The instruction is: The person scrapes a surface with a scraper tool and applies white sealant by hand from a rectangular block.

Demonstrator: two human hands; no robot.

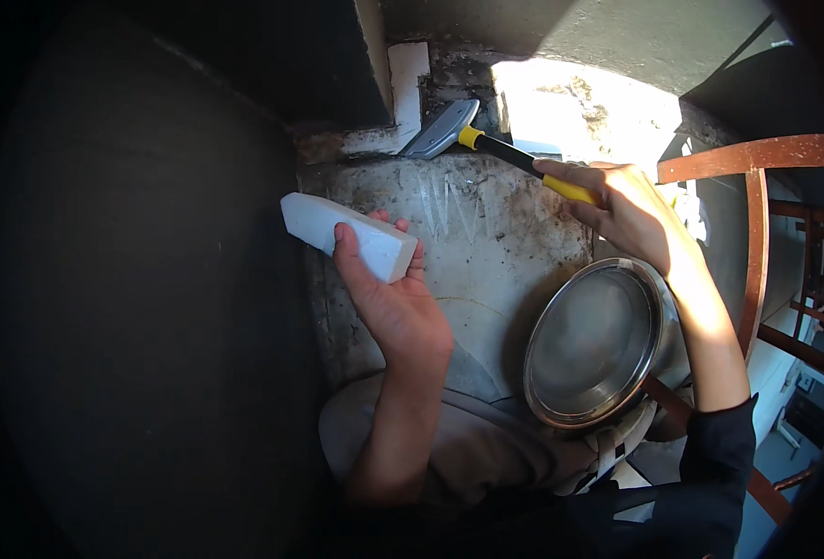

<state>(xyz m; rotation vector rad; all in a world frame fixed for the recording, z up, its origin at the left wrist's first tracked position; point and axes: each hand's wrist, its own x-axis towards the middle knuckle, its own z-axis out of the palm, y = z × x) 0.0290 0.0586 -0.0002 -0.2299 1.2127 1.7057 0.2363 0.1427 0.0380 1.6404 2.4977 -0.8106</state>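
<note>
My left hand (398,303) is wrapped round a long white tile piece (347,230) with an angled far end, held above the floor with the thumb on its face. In my right hand (631,210) is a long-handled scraper (501,147) with a yellow and black handle and a wide grey head. The head lies at the far edge of the stained floor (487,242), against the lower edge of a white tile strip (410,84) at the wall's foot. Whether the blade touches the strip I cannot tell.
A round metal basin (535,373) of murky liquid stands at the right by my knees. A brown metal railing (757,252) rises beyond my right arm. Dark walls (179,233) close in on the left and far side. Sunlight glares on the far right floor.
</note>
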